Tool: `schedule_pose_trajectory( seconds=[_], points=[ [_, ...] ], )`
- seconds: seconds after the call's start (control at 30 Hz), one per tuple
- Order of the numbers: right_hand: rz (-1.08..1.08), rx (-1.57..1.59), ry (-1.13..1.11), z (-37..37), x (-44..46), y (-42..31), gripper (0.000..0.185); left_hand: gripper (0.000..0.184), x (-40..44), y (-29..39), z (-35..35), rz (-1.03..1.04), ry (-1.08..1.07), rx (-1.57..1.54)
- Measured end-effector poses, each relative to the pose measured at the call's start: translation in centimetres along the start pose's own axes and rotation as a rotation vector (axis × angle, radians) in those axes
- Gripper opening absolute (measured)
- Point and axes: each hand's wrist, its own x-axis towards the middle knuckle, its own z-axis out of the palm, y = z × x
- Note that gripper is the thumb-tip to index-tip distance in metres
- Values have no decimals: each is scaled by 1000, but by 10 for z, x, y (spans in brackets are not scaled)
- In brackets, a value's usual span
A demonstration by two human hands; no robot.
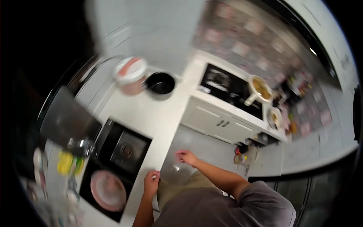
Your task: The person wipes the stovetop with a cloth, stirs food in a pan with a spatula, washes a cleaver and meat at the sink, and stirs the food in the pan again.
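My left hand [151, 182] is closed at the counter's edge beside the dark sink. A small whitish spot [154, 176] shows at its fingers, too small to name. My right hand [186, 157] hangs over the floor in front of me, its fingers loosely apart and holding nothing I can see. A pink-rimmed round basin [108, 190] sits in the nearer part of the black sink [130, 151]. On the counter beyond the sink stands a black pot [160, 83], next to a round container with a white lid [130, 70].
On the black hob [230, 87] is a light pan [260, 89] with yellowish food in it. A bowl [275, 118] and several blurred bottles stand beside it. Yellow items [66, 163] lie behind the sink. Bottles [241, 149] stand on the floor by the cabinets [211, 120].
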Motion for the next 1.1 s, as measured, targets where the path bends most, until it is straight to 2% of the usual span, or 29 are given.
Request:
schedule_pose_trajectory(
  seconds=[0.03,0.07,0.17,0.27,0.4,0.5,0.57,0.6,0.67,0.7,0.77,0.8,0.87,0.9,0.93,0.97,1.07,1.1],
  points=[
    [-3,73,25,-12,-5,-9,27,31,20,7,5,4,-111,-88],
    [-27,117,93,-24,-10,-13,27,36,42,10,12,63,-217,-28],
    [-179,180,97,-55,-33,-19,28,41,100,57,46,61,-429,-10],
    [-255,301,185,-99,-54,-17,28,40,148,101,95,113,-628,106],
    [-314,526,346,-181,-86,6,28,29,188,146,186,107,-786,63],
    [-261,639,499,-251,-115,23,27,28,204,166,262,136,-839,32],
    [-238,691,644,-303,-124,37,26,31,220,171,313,210,-801,170],
    [-237,699,639,-328,-130,42,26,31,225,180,336,207,-800,179],
    [-256,702,800,-379,-142,46,24,35,232,208,389,252,-590,199],
    [-254,700,786,-405,-147,40,24,35,237,226,413,247,-577,203],
    [-354,484,864,-454,-155,19,23,43,249,268,454,393,-522,238],
    [-414,374,926,-479,-153,8,23,43,255,284,473,390,-513,241],
    [-559,35,1131,-525,-152,-29,25,54,269,314,512,836,-454,315],
    [-761,-162,1255,-549,-143,-46,27,54,275,330,528,829,-448,319],
    [-656,-130,1205,-571,-142,-66,31,59,281,346,543,871,-488,355],
    [-518,-270,1237,-589,-144,-92,36,63,286,355,554,913,-528,390],
    [-400,-567,1324,-648,-111,-129,51,69,312,354,580,876,-468,502],
    [-340,-623,1345,-665,-100,-140,49,67,329,333,586,820,-420,549]
  ],
)
